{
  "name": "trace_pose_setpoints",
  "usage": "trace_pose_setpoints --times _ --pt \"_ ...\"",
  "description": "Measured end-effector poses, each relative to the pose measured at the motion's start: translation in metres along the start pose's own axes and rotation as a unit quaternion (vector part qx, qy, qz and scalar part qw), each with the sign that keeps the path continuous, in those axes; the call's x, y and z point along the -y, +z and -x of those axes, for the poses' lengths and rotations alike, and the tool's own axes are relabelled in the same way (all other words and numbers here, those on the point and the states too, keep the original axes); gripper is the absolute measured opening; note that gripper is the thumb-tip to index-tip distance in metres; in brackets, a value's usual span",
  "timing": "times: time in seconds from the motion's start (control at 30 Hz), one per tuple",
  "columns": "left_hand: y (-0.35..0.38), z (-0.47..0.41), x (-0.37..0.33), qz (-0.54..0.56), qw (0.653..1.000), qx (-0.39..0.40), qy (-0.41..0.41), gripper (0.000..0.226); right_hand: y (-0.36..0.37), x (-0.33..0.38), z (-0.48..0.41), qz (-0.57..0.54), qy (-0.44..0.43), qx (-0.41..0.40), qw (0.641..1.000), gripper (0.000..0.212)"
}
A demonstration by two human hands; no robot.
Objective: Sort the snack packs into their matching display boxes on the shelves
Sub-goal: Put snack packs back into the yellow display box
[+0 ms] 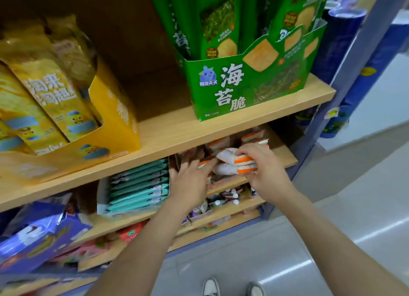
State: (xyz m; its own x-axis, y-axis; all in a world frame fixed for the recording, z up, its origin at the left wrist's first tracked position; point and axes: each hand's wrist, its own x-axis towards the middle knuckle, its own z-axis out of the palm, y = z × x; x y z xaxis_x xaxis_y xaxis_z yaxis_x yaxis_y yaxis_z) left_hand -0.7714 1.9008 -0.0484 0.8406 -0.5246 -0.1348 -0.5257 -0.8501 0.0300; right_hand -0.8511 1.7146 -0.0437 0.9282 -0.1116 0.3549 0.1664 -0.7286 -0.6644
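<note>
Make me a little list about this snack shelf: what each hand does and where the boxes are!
right hand: grips orange-and-white packs
left hand: open, fingers stretched toward those packs
teal packs: stacked left of both hands
green box: upper shelf, right side
yellow box: upper shelf, left side

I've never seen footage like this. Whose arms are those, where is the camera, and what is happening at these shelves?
There is no machine here. These are a person's two bare arms, filmed by one wide-angle camera worn on the head and looking down, hence the shoes at the bottom. The right hand grips white-and-orange snack packs on a lower shelf. The left hand is open, its fingers stretched out beside them. On the shelf above stand a green display box and a yellow display box. Teal packs sit further left.
</note>
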Motion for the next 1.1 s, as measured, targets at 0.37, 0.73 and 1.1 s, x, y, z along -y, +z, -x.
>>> trace_pose_setpoints --times 0.37,0.73,1.1 --pt "-0.009 -0.018 0.002 0.023 0.999 0.011 -0.029 0.053 -0.010 -0.009 -0.040 0.122 0.015 0.200 0.972 0.063" --pt "0.010 -0.022 -0.030 0.119 0.991 -0.047 -0.043 0.050 0.013 -0.027 -0.013 0.186 0.074 0.031 0.979 0.064" --pt "0.017 -0.002 -0.031 0.025 0.991 -0.107 -0.076 0.078 0.013 -0.040 0.014 0.204 0.113 0.051 0.971 0.077"
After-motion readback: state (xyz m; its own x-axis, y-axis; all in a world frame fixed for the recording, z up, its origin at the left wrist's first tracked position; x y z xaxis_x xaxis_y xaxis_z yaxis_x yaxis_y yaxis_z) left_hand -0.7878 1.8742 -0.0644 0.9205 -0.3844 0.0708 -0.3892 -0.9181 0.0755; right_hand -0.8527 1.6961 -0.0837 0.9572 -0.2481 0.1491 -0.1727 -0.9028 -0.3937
